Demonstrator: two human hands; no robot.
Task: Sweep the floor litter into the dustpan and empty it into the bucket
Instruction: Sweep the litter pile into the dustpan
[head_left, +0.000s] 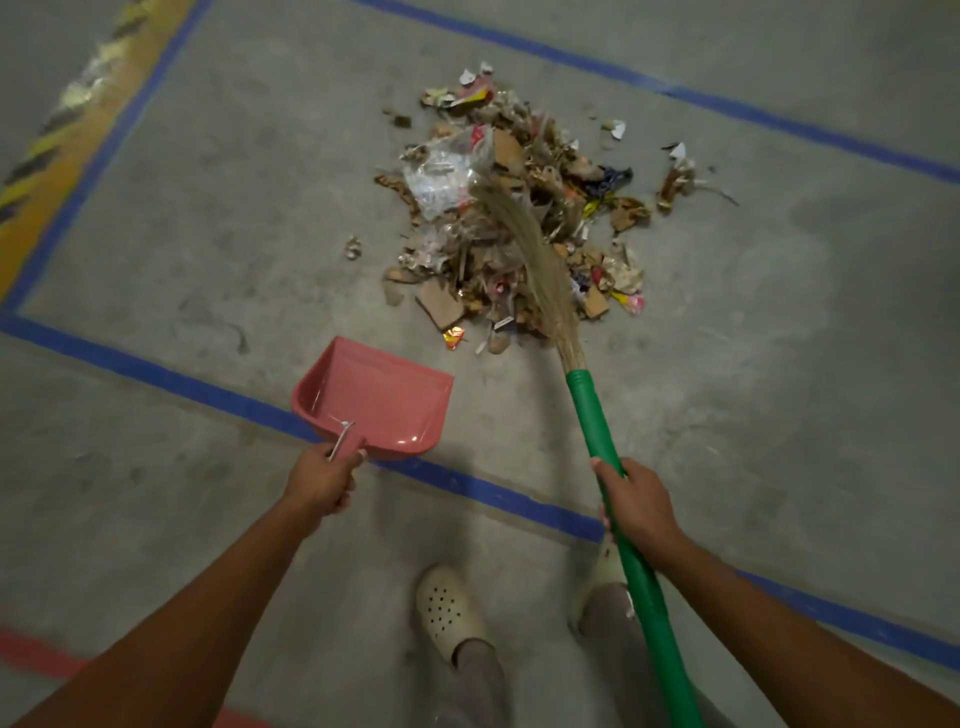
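**Head view: dustpan and broom in our hands, litter heaped ahead**

Nearest us, at 6 o'clock, we stand on the grey concrete floor (208, 234) in a pale perforated clog (449, 608). Our second foot (605, 577) is partly hidden behind the broom. A red line (31, 652) crosses the floor at 8 o'clock.

A little further out, at 7 o'clock from the middle, our left hand (322, 483) is clamped round the short handle of the pink dustpan (374, 400). The pan's open mouth faces 1 o'clock, toward the heap. It overlaps a blue tape line (498, 493) that runs from 9 o'clock down to 4 o'clock. We cannot tell whether the pan rests on the floor or hangs just above it.

At 5 o'clock our right hand (636, 501) is wrapped tight round the green handle of the broom (597, 421), thumb along the shaft. The handle climbs from the bottom edge toward 12 o'clock, and its straw bristles (524, 244) lie across the heap.

The litter (566, 171) lies at 12 to 1 o'clock, near the dustpan's mouth but apart from it. It is a pile of cardboard scraps, torn paper, bright wrappers and a sheet of clear plastic (441, 171) close to the bristle tips. A few stray bits (675, 176) lie at 3 o'clock of the pile.

Farthest off, more blue tape frames the area, and a worn yellow-and-black strip (47, 156) runs along 10 o'clock.
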